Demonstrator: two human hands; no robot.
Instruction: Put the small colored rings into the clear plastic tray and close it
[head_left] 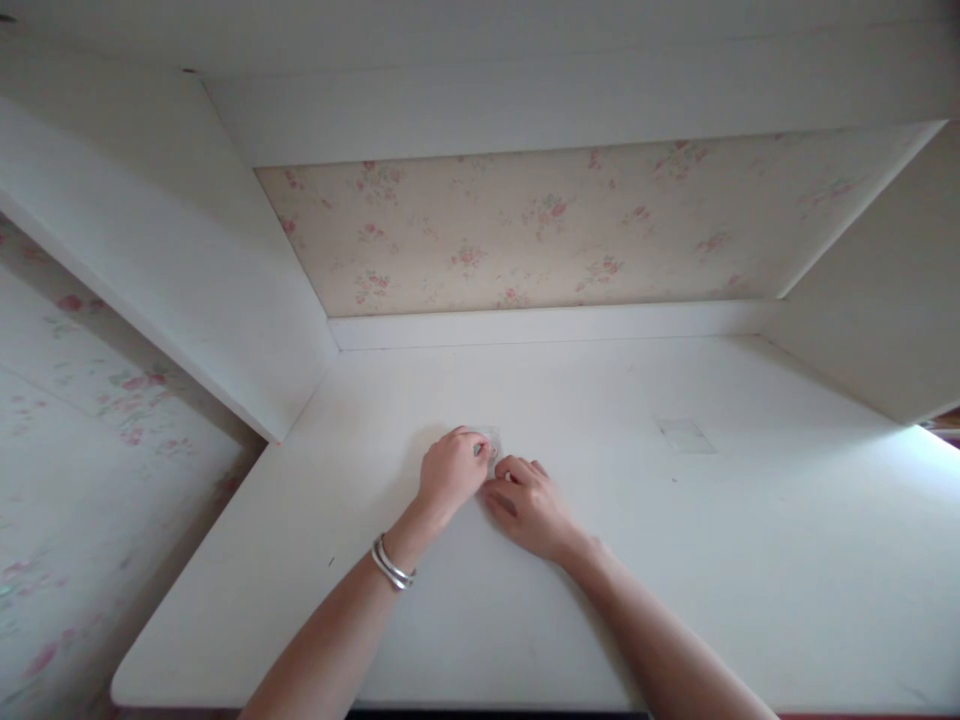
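Observation:
Both of my hands rest on a white desk top [675, 580] near its middle. My left hand [451, 472], with two silver bangles on the wrist, has its fingers curled over a small clear square patch [489, 438] stuck flat on the surface. Close beside it, my right hand [529, 505] presses its fingertips at the patch's lower edge. Most of the patch is hidden under the fingers, so I cannot tell whether either hand grips it or only presses on it.
A second faint square patch [684, 435] lies flat on the desk to the right. White side panels [187, 270] enclose the desk left and right, with floral wallpaper [570, 230] behind. The desk's front edge runs along the bottom.

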